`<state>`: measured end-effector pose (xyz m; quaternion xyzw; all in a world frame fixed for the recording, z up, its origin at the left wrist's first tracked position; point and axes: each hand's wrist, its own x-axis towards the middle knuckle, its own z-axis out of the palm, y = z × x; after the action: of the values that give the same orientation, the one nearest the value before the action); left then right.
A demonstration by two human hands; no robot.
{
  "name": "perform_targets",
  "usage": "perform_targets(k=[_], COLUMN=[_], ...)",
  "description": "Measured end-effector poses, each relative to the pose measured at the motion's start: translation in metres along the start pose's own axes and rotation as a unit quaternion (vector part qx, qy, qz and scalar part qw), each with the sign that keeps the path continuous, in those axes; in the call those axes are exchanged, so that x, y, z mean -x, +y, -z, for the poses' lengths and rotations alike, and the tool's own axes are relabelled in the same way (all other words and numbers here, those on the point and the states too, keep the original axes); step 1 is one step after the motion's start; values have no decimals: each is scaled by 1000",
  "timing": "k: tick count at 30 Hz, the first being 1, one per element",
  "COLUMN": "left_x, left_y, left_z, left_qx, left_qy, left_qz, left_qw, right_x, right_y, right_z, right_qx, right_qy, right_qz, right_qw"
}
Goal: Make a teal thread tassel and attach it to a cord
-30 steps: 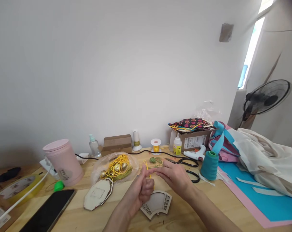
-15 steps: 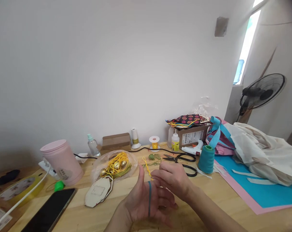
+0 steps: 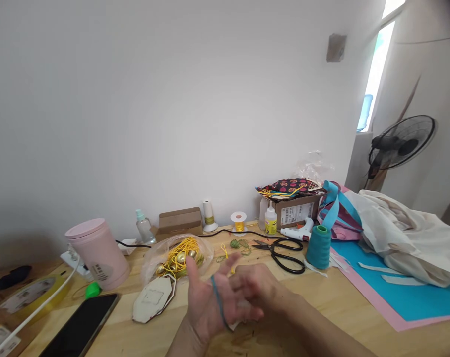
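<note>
My left hand (image 3: 213,302) is held palm up with its thumb and fingers spread. A teal thread (image 3: 219,300) is looped across its palm. Close against those fingers, my right hand (image 3: 260,285) is closed, its fingers bent; what they hold, if anything, is hidden and blurred. A yellow cord (image 3: 224,250) shows just beyond the hands, partly covered by them. Behind lie a small bundle of green thread (image 3: 234,244) and black-handled scissors (image 3: 284,248). To the right of my right hand stands a teal thread cone (image 3: 319,248).
At left are a phone (image 3: 81,325), a pink cup (image 3: 98,253) and yellow tape (image 3: 34,297). A plastic bag (image 3: 148,258) holds yellow cords and gold beads, beside white plaques (image 3: 150,300). Glue bottle (image 3: 271,220), glue gun (image 3: 299,230) and blue sheet (image 3: 399,292) lie right.
My left hand has turned and shifted slightly left, its fingers spreading more. My right hand has lowered a little beside them. The view has shifted slightly.
</note>
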<state>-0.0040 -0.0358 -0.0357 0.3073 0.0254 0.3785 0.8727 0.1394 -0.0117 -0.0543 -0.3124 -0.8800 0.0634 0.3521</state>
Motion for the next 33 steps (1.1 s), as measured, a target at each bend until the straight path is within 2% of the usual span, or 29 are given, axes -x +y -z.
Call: perform_targets(k=[3, 5, 7, 10, 12, 17, 23, 27, 33], left_x=[-3, -5, -5, -6, -8, -14, -14, -12, -12], left_y=[13, 20, 24, 23, 19, 11, -1, -7, -8], left_z=[11, 20, 26, 29, 28, 19, 11, 11, 9], left_qx=[31, 41, 53, 61, 56, 46, 29, 1, -64], left_qy=[44, 83, 122, 161, 165, 166, 122, 119, 126], left_qz=[-189, -265, -304, -314, -291, -187, -8, 60, 137], left_qw=[980, 960, 943, 934, 941, 967, 992, 991, 980], right_x=[-2, -2, -2, -2, -2, -1, -1, -2, -4], right_y=[-5, -9, -12, -15, -16, -10, -1, 1, 0], right_z=[1, 3, 5, 7, 8, 9, 11, 12, 7], right_qx=[63, 113, 147, 169, 172, 152, 138, 96, -64], right_qy=[-66, -99, -109, -99, -78, 2, 67, 73, 76], right_qz=[37, 54, 65, 82, 94, 120, 119, 87, -17], right_qw=[995, 987, 981, 977, 978, 981, 981, 989, 995])
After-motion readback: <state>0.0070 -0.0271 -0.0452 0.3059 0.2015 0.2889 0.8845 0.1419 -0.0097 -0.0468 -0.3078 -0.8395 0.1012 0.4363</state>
